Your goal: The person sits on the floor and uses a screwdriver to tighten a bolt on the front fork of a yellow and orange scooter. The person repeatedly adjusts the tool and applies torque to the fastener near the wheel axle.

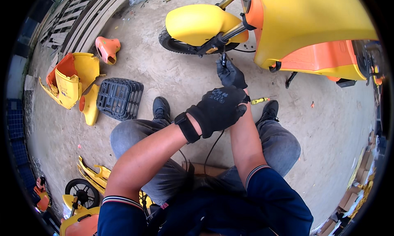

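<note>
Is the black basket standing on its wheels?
No, the black basket has no wheels and lies on the ground beside loose yellow panels.

Floor: bare, dusty concrete, daylit, scattered with debris. Landmark: black basket. Left of the basket, a pile of yellow and orange panels; just above it, an orange cover. Far above the basket, wooden pallets. Well below it, a loose wheel among yellow parts. Far right of it, cardboard boxes at the edge.
</note>
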The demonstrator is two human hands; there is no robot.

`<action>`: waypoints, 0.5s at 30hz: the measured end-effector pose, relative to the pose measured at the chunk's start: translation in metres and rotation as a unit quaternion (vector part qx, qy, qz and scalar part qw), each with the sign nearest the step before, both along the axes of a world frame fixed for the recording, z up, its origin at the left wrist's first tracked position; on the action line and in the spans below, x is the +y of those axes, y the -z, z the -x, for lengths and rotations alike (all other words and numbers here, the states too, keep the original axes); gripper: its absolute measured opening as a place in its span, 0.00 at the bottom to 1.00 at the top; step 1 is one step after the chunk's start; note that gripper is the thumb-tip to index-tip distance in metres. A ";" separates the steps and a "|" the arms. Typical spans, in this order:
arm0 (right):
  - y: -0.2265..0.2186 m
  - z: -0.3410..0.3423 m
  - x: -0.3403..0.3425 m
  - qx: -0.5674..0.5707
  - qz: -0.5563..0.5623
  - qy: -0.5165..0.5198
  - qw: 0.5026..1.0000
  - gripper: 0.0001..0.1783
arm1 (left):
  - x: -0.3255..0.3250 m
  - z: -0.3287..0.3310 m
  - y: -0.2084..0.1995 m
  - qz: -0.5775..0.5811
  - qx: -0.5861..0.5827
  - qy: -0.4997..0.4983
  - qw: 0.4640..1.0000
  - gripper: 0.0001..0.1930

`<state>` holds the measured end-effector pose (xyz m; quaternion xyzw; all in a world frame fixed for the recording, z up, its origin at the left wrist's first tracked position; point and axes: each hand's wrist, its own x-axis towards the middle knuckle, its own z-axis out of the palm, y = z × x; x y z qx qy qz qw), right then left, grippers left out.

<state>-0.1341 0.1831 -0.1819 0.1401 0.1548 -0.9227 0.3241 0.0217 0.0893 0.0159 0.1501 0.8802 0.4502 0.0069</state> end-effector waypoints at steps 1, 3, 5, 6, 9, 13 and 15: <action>0.000 -0.001 0.000 -0.005 0.018 -0.001 1.000 0.13 | 0.000 0.000 0.000 0.009 -0.003 -0.002 1.000 0.16; 0.000 -0.003 -0.001 -0.014 0.029 -0.002 0.999 0.13 | 0.000 0.000 0.000 0.027 -0.008 -0.006 1.000 0.16; -0.006 -0.006 -0.004 -0.022 0.016 0.001 1.000 0.15 | 0.000 0.000 0.002 0.023 -0.007 -0.007 1.000 0.16; -0.008 -0.005 -0.004 -0.038 0.062 -0.036 0.997 0.15 | 0.000 0.000 0.003 0.022 -0.006 -0.008 1.000 0.16; -0.004 -0.001 0.000 -0.052 0.157 -0.127 0.978 0.18 | 0.000 0.000 -0.002 0.019 -0.020 -0.006 1.000 0.15; -0.003 -0.001 -0.001 0.026 0.111 -0.164 0.980 0.20 | 0.000 0.000 0.002 0.012 -0.017 0.001 1.000 0.17; -0.006 -0.004 -0.006 0.084 -0.030 -0.116 0.989 0.17 | 0.000 0.000 0.004 0.026 0.001 0.000 1.000 0.17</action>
